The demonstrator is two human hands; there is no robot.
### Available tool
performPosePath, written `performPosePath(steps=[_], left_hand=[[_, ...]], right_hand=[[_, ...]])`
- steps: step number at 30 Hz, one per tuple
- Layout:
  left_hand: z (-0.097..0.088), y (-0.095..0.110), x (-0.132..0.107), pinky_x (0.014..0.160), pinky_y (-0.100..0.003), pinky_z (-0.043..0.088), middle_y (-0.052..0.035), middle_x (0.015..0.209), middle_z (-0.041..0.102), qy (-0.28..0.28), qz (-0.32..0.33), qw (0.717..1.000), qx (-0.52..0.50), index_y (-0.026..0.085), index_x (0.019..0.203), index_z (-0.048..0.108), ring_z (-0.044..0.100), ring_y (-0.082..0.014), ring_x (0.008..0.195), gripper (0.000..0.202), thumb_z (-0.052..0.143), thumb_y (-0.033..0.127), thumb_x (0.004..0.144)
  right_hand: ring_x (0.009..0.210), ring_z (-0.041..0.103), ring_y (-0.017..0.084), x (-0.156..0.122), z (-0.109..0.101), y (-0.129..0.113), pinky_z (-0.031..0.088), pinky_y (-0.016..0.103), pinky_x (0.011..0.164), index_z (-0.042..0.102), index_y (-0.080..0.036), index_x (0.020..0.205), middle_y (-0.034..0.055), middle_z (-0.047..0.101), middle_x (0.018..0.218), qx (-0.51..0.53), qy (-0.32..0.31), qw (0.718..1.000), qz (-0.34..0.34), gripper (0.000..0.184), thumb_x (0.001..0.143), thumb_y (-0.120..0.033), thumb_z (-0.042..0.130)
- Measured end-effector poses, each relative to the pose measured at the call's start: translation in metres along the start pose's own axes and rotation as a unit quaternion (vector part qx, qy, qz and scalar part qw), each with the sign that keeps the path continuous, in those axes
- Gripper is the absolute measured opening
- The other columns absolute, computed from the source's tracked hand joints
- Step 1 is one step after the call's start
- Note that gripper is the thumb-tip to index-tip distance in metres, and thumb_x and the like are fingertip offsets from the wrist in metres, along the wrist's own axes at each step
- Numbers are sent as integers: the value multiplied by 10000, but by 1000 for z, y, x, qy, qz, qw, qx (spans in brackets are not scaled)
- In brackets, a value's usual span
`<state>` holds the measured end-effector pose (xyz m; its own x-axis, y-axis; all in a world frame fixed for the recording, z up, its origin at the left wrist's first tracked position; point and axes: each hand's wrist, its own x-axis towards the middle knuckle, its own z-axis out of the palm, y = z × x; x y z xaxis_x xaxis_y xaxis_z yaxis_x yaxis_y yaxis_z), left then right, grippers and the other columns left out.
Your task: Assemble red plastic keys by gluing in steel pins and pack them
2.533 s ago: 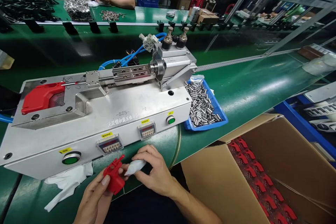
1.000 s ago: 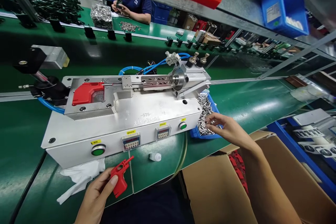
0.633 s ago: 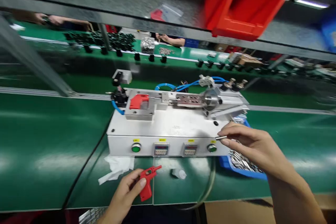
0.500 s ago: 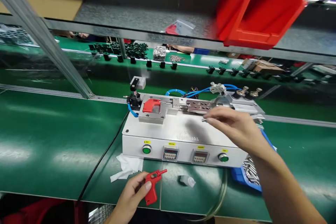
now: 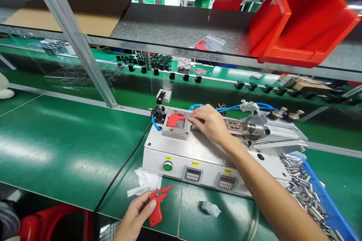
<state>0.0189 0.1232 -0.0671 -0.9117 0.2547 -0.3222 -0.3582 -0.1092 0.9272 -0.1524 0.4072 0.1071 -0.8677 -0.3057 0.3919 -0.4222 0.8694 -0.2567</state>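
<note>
My left hand [image 5: 135, 214] is closed around the grip of a red toy pistol [image 5: 156, 211], held above the bench's front edge with its barrel pointing up and right. A second red toy pistol part [image 5: 174, 119] lies flat in the metal fixture [image 5: 174, 134] on top of the white machine [image 5: 166, 147]. My right hand [image 5: 210, 122] is pinched at this part's barrel end, beside a thin metal rod [image 5: 186, 116]. Its fingertips hold a small metal tube, mostly hidden by the fingers. The black clamp [image 5: 160, 107] stands left of the fixture.
A blue bin [image 5: 329, 203] of metal tubes stands right of the machine. White tissue [image 5: 147, 179] and a small translucent plastic piece [image 5: 211, 209] lie in front. A black cable [image 5: 124, 163] runs left. Overhead is a shelf [image 5: 181, 22] with a red bin [image 5: 308, 26].
My right hand has moved left with the small metal tube, from above the machine's middle to the fixture. My left hand still holds its pistol. The camera view has shifted.
</note>
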Motion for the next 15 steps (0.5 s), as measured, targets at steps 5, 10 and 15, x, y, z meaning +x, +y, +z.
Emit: performPosePath(steps=[5,10,15], left_hand=[[9,17,2,555,-234,386,-19,697,592,-41,-19,999,-27,178,978,822,464,-151,617,573,796,732,832],[5,42,5,484,-200,347,-27,774,694,-36,3,999,-26,202,1218,735,491,-116,532,609,836,662,832],[-16,81,11,495,-195,435,-95,992,788,59,101,993,-9,190,1195,743,643,-150,647,514,857,554,850]], right_hand=[[1111,661,302,-10,-6,-4,517,460,997,808,-193,1080,119,773,1173,-22,-28,999,-18,239,1043,-251,579],[1123,650,273,11,-9,-25,525,383,937,789,-197,1059,102,744,1237,-75,-83,994,4,231,1028,-157,564],[1077,671,272,35,-12,-46,519,329,798,759,-188,1021,105,752,1128,-147,-152,977,24,125,991,-142,647]])
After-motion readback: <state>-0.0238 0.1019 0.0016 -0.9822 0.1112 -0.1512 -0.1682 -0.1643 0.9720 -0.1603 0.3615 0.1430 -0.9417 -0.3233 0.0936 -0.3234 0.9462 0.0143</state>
